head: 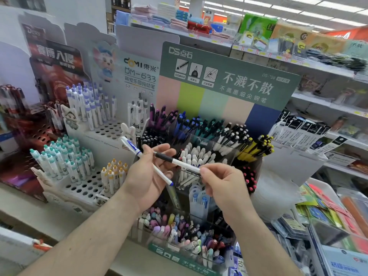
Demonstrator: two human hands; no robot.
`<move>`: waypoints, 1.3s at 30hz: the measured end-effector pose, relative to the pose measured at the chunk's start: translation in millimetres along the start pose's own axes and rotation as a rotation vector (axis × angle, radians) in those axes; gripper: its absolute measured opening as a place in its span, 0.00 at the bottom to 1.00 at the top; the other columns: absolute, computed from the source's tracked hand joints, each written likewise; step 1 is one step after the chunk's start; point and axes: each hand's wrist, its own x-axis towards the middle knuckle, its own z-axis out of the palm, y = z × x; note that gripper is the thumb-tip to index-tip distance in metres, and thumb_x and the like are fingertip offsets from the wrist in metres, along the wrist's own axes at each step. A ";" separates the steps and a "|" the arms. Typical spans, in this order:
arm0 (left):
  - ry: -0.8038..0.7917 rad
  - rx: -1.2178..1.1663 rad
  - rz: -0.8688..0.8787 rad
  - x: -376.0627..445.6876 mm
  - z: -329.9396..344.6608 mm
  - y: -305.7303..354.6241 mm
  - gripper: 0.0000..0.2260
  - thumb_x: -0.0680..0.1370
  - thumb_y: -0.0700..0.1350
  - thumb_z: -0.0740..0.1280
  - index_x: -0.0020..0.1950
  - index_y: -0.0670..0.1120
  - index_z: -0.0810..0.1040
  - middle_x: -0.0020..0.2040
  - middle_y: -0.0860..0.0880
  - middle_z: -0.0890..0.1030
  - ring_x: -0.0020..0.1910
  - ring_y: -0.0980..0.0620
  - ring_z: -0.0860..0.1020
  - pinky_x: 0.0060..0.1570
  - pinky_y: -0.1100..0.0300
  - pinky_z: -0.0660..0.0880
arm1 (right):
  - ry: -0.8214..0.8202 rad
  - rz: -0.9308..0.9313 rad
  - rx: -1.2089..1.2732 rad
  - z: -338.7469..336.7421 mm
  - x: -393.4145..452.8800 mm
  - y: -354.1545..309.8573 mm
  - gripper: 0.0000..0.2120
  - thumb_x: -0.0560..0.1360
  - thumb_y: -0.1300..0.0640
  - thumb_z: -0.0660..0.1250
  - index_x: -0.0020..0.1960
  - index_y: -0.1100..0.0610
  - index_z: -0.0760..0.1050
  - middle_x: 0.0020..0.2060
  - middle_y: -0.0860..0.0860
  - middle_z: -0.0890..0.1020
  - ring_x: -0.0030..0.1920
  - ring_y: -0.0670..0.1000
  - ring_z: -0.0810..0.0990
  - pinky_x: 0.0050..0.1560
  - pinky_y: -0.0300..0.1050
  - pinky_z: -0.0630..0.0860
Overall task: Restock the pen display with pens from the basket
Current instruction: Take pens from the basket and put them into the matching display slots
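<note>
Your left hand (148, 176) holds a white pen (146, 161) with blue print; at three o'clock, your right hand (223, 184) pinches a white, black-gripped pen (177, 161).

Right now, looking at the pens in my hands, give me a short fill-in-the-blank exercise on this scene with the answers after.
1. The left hand holds a white pen with a ____ tip.
2. The right hand pinches the black-grip pen by its ____ end.
3. The two pens ____ each other in front of the display.
4. The sign behind the display has a ____ header.

Answers: blue; white; cross; green
</note>
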 end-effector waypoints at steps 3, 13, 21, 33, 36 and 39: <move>-0.019 -0.028 -0.072 -1.5 -0.3 5.0 0.23 0.83 0.55 0.55 0.42 0.45 0.84 0.41 0.47 0.79 0.33 0.53 0.73 0.29 0.62 0.69 | 0.136 -0.015 0.130 -6.3 2.1 -3.3 0.06 0.78 0.63 0.69 0.45 0.56 0.83 0.30 0.49 0.79 0.28 0.47 0.74 0.29 0.38 0.73; -0.235 0.107 -0.189 2.1 20.5 -8.9 0.22 0.83 0.54 0.54 0.53 0.44 0.84 0.49 0.47 0.84 0.37 0.51 0.79 0.42 0.56 0.71 | 0.578 -0.283 0.281 -32.5 17.0 -25.0 0.06 0.77 0.63 0.70 0.46 0.53 0.79 0.35 0.50 0.82 0.35 0.51 0.81 0.37 0.40 0.80; -0.249 0.150 -0.229 7.3 34.1 -12.3 0.19 0.83 0.53 0.54 0.43 0.44 0.78 0.32 0.49 0.72 0.25 0.54 0.67 0.29 0.59 0.71 | 0.909 -0.630 -0.059 -75.2 49.1 -54.2 0.06 0.77 0.56 0.71 0.53 0.54 0.82 0.38 0.43 0.82 0.39 0.46 0.81 0.43 0.39 0.79; -0.314 0.261 -0.262 14.0 29.5 -14.3 0.15 0.83 0.47 0.55 0.43 0.43 0.77 0.29 0.51 0.64 0.23 0.57 0.58 0.22 0.64 0.57 | 0.591 -0.460 -0.520 -61.3 91.3 -55.3 0.09 0.76 0.59 0.70 0.55 0.56 0.84 0.44 0.45 0.84 0.45 0.43 0.79 0.53 0.30 0.74; -0.334 0.373 -0.294 12.9 27.0 -13.1 0.15 0.84 0.45 0.55 0.43 0.44 0.77 0.29 0.51 0.64 0.23 0.57 0.58 0.23 0.65 0.57 | 0.493 -0.369 -0.633 -58.2 98.4 -57.3 0.10 0.77 0.59 0.68 0.56 0.55 0.84 0.48 0.48 0.86 0.46 0.44 0.79 0.48 0.27 0.70; -0.346 0.456 -0.303 10.4 25.0 -12.7 0.14 0.84 0.43 0.56 0.44 0.44 0.77 0.30 0.51 0.65 0.23 0.57 0.59 0.24 0.65 0.56 | 0.412 -0.271 -0.733 -57.8 106.6 -62.1 0.09 0.74 0.59 0.69 0.52 0.52 0.85 0.48 0.48 0.86 0.51 0.50 0.82 0.51 0.38 0.74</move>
